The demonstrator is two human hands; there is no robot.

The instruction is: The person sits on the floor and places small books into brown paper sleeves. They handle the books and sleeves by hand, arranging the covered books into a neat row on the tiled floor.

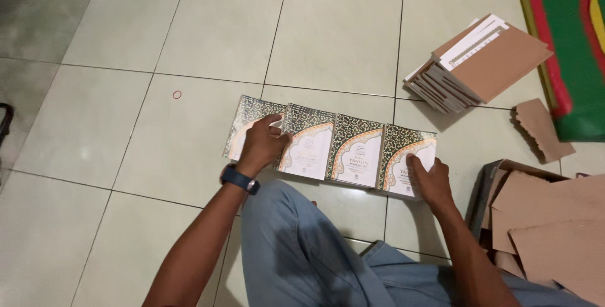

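Several small booklets with dark patterned covers and white arched panels lie in an overlapping row point(355, 149) on the tiled floor in front of my knees. My left hand point(260, 144), with a dark watch on its wrist, presses on the leftmost booklet point(247, 118), fingers curled over its cover. The rightmost booklet point(401, 149) lies under my right hand point(430, 179), whose fingers rest flat near its lower right corner. My legs in light blue jeans point(302, 250) fill the bottom of the view.
A slanted stack of more booklets under a brown cardboard sheet point(479, 61) sits at the far right. Torn cardboard pieces and an open carton point(542, 219) lie at my right. A green and red mat point(567, 36) covers the top right corner. A small red rubber band point(177, 94) lies on the tiles.
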